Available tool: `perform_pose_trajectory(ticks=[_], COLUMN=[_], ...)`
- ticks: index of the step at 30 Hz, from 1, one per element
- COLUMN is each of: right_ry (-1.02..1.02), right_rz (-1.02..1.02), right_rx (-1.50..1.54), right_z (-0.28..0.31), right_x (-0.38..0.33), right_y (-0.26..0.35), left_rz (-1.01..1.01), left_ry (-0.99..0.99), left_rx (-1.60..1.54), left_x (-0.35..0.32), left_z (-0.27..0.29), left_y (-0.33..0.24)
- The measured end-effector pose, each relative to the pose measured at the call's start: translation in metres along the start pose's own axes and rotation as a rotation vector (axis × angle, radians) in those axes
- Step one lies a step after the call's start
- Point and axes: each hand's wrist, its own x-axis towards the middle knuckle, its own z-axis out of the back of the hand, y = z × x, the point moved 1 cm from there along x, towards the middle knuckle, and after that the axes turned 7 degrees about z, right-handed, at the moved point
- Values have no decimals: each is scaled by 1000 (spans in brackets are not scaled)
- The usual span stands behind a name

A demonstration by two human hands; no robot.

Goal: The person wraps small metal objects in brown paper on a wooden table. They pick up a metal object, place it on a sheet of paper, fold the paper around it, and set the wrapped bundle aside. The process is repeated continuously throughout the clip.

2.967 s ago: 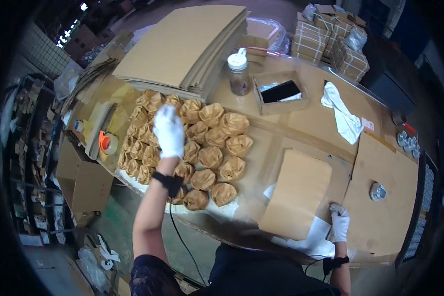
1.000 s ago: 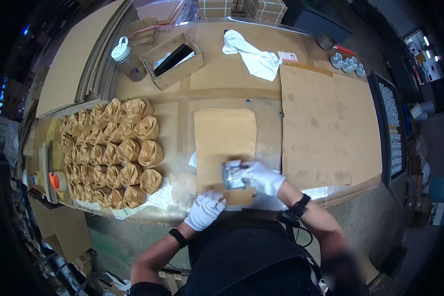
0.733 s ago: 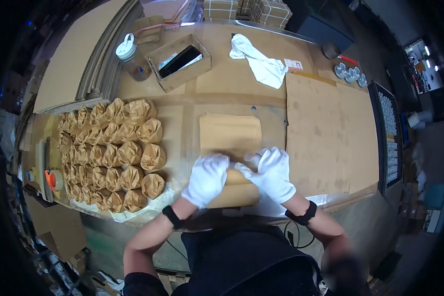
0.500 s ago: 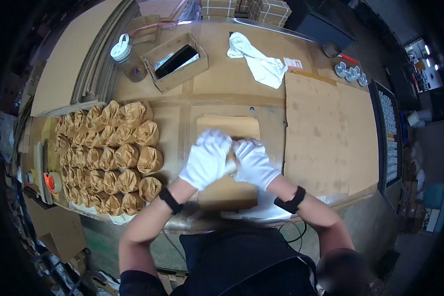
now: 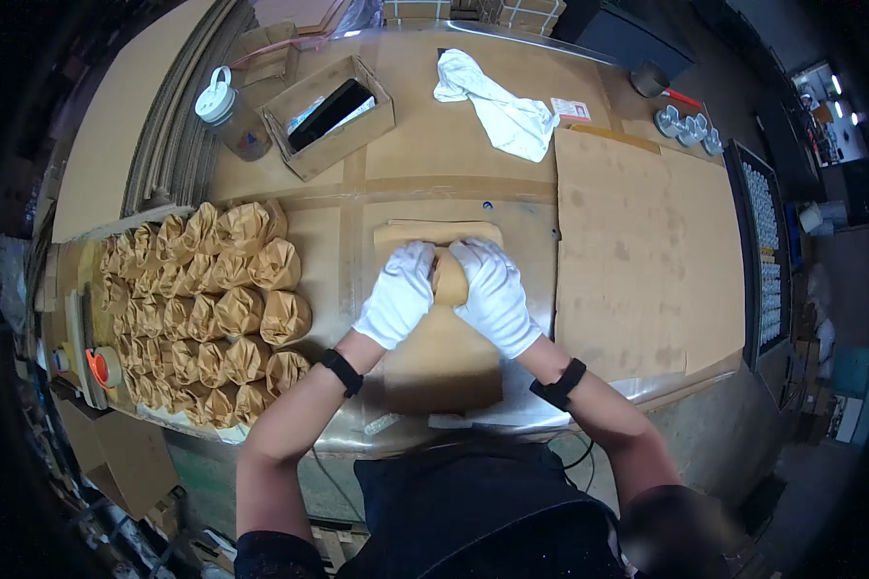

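Note:
Both of my hands wear white gloves and meet over the middle of the table. Between them is a small round bundle in brown paper [image 5: 450, 279]; what the paper wraps is hidden. My left hand [image 5: 401, 294] grips its left side with curled fingers, and my right hand [image 5: 497, 297] closes over its top and right side. Under the hands lie sheets of brown paper [image 5: 442, 362], their far edge showing beyond my fingers. To the left stand several rows of paper-wrapped bundles [image 5: 285, 317] with crumpled, folded tops.
Flat cardboard [image 5: 647, 261] covers the table's right part. Farther back are an open cardboard box [image 5: 377, 116] with a dark phone-like object, a lidded bottle [image 5: 237, 125], a white cloth [image 5: 500, 111] and clear cups [image 5: 687, 127]. A tape roll [image 5: 104, 367] lies far left.
The paper bundle has turned between my hands, and its smooth rounded side now shows. My right hand has moved up over it; the view has shifted slightly.

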Motion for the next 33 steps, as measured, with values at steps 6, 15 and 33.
perform_pose_trajectory(ticks=[6,15,33], right_ry=[50,65,165], right_rz=[-120,-419,6], right_rx=[-3,101,254], right_z=[-12,3,40], right_x=[-8,-21,-4], right_y=[14,-12,50], left_rz=[678,693,1024], left_ry=[-124,-131,-522], left_rx=[-736,-992,-871], left_x=[-18,-25,-136], left_z=[-16,-10,157], left_y=[-34,-67,135])
